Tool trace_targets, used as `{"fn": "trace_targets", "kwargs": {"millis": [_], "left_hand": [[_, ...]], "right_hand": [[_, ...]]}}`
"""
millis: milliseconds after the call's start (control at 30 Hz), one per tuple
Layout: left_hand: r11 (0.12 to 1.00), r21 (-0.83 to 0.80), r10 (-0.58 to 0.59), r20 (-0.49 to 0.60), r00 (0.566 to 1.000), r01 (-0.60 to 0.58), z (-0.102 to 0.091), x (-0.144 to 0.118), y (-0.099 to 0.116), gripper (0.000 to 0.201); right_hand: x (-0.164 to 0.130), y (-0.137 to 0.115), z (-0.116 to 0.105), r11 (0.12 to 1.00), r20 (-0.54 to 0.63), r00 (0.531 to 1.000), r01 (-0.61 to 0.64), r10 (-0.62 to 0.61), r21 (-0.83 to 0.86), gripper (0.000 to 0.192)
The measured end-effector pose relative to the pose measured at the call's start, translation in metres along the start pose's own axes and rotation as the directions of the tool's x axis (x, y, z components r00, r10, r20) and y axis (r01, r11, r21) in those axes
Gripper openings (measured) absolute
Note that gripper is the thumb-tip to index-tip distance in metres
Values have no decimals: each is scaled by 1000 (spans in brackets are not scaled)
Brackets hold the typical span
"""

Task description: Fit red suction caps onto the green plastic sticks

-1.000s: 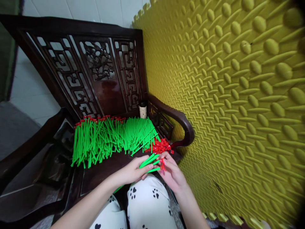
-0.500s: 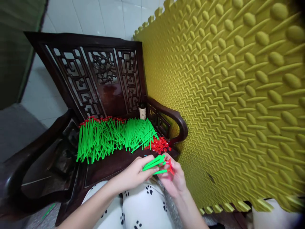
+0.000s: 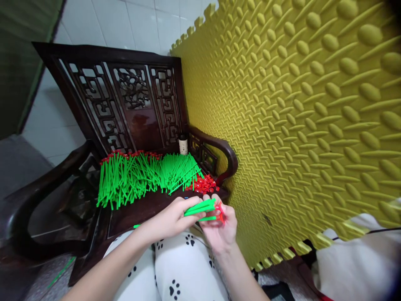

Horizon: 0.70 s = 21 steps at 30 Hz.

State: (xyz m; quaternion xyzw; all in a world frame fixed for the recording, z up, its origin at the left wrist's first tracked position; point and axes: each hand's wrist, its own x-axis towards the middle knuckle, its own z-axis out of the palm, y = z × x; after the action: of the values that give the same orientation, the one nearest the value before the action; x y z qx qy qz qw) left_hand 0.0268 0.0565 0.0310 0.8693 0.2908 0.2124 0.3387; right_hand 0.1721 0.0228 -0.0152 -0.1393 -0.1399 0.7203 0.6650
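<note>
One yellow foam mat (image 3: 297, 108), the largest item, stands upright along the right of the view, its face covered in raised ovals and ridges, its toothed lower edge near the floor.

One dark carved wooden chair (image 3: 131, 100) stands beside the mat, with a fretwork back, curved armrests and a dark seat.

One white tiled wall (image 3: 125, 21) rises behind the chair back.

One pair of white trousers with black paw prints (image 3: 184, 271) covers the person's knees at the bottom of the view, in front of the seat edge.

One white cloth (image 3: 357, 255) with a dark stripe lies at lower right, below the mat.

One large spread of green sticks (image 3: 140, 177) lies across the seat, many with red tips toward the chair back.

One left hand (image 3: 171, 219) is closed around a small bundle of green sticks (image 3: 200, 207), held level just above the front edge of the seat.

One right hand (image 3: 219, 228) meets the bundle's end, its fingertips pinched narrowly on a red cap (image 3: 221, 212) at the stick ends.

One heap of loose red caps (image 3: 203, 184) lies on the seat's right corner, just behind the hands.

One small bottle (image 3: 183, 144), dark-topped with a pale label, stands upright at the seat's back right corner.

One stray green stick (image 3: 61, 272) lies on the floor at lower left.
</note>
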Motion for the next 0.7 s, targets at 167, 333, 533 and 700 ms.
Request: {"fn": "trace_targets", "kwargs": {"millis": [167,333,533,700], "left_hand": [[999,-21,34,25,999,-34,0,4,-4,21],[1000,-15,16,12,1000,-16,2,6,-4,19],[1000,-17,20,20,1000,-20,6,7,-8,20],[1000,-7,10,49,999,-9,8,7,-11,19]], "right_hand": [[0,0,-1,1000,1,1000,22,-22,21,16],[0,2,-4,998,-61,997,51,-48,48,17],[2,4,-10,997,-103,994,49,-43,55,19],[2,5,-13,995,-131,990,56,-46,77,15]]}}
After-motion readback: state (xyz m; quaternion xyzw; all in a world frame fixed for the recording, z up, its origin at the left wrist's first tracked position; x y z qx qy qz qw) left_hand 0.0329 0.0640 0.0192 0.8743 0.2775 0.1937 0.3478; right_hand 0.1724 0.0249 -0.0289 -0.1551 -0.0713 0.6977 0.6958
